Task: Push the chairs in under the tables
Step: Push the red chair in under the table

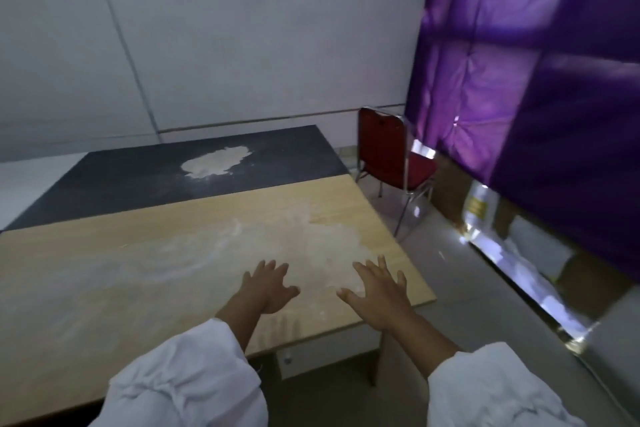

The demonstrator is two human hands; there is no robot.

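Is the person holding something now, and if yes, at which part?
Nothing is held. The left hand and right hand are open with spread fingers over the wooden table. The red chair stands apart, untouched.

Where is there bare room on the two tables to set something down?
The dark table is bare left of the white powder pile. The wood table has a bare strip along its far edge, beside the dark table. Its middle and near right corner are crowded: a powder smear lies there, with the left hand and right hand spread over it.
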